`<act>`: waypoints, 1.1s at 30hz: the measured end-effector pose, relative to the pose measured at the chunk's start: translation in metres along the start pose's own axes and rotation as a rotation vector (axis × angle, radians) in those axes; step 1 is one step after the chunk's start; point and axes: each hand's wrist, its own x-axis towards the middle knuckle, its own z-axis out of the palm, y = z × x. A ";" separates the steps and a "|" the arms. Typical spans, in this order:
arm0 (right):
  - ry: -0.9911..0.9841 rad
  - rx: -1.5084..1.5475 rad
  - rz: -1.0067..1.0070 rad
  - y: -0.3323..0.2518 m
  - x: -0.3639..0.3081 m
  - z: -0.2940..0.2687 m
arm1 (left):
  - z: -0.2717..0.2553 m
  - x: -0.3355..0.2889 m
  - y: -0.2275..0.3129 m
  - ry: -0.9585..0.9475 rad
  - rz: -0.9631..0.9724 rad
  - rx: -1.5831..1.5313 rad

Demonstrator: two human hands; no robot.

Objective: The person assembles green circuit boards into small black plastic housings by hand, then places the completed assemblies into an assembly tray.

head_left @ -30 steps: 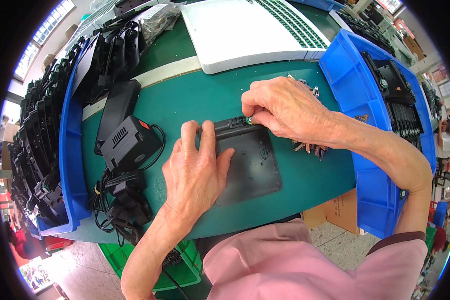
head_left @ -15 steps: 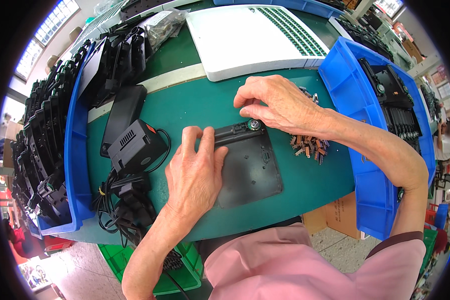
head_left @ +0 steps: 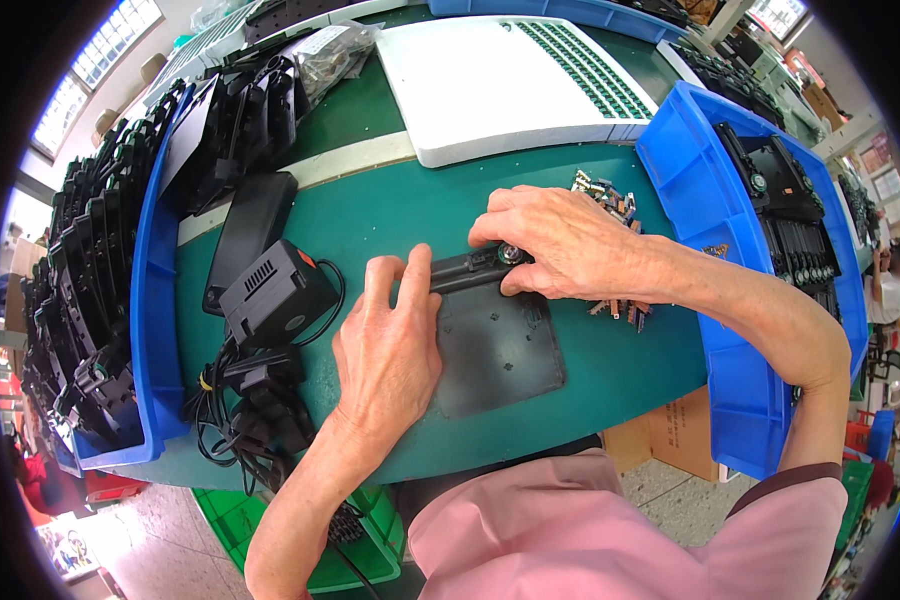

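Observation:
A flat black plastic panel with a raised bar along its far edge lies on the green tabletop. At the far right end of that bar sits a small round part with a shiny face. My left hand grips the panel's left side, its fingers over the bar's end and its thumb along the edge. Bent around the round part, the thumb and fingers of my right hand close on that corner of the panel. Whether anything small is between those fingertips is hidden. Beyond my right hand is a pile of small metal-and-brown parts.
Blue bins with black panels flank me, one at the left and one at the right. A black boxy device and tangled cables lie left of my hand. A white tray of small green parts stands at the back.
My right hand has come down from just beyond the panel's far right corner onto the round part there. My left hand stays on the panel, nearly unmoved.

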 end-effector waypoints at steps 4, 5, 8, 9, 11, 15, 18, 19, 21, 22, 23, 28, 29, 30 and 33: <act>-0.006 0.108 0.087 -0.002 0.005 -0.020 | -0.006 -0.001 0.007 -0.045 -0.021 0.042; 0.056 0.088 0.041 0.008 0.008 -0.021 | -0.007 -0.001 0.006 -0.067 0.006 0.088; 0.203 0.039 0.117 0.035 0.011 -0.041 | -0.004 0.001 0.003 -0.105 -0.003 0.105; 0.229 0.003 0.148 0.042 0.009 -0.047 | -0.003 0.001 0.003 -0.092 0.015 0.155; 0.137 0.026 0.231 0.044 0.002 -0.051 | 0.001 0.000 0.000 -0.029 0.090 0.197; 0.007 -0.030 0.256 0.040 0.002 -0.048 | 0.000 0.001 -0.003 0.077 0.210 0.203; 0.031 -0.124 0.187 0.047 0.007 -0.034 | -0.005 -0.002 0.001 0.028 0.117 0.121; 0.046 -0.183 0.163 0.048 0.008 -0.031 | -0.007 -0.002 0.000 0.029 0.108 0.130; 0.025 -0.215 0.173 0.050 0.005 -0.025 | -0.004 0.000 -0.003 0.082 0.041 0.014; 0.010 -0.254 0.184 0.051 0.004 -0.023 | -0.001 0.002 -0.004 0.076 0.033 0.016; -0.057 -0.296 0.220 0.048 0.006 -0.024 | -0.001 0.003 -0.006 0.106 0.058 -0.006; -0.069 -0.256 0.222 0.041 0.008 -0.025 | -0.003 -0.001 -0.004 0.133 0.049 -0.037; -0.098 -0.242 0.246 0.038 0.009 -0.027 | -0.003 -0.002 -0.005 0.125 0.032 -0.051; -0.128 -0.229 0.270 0.037 0.009 -0.028 | -0.003 -0.003 -0.006 0.123 0.028 -0.049; -0.036 -0.246 0.210 0.040 0.005 -0.023 | -0.002 -0.002 -0.004 0.105 0.008 -0.098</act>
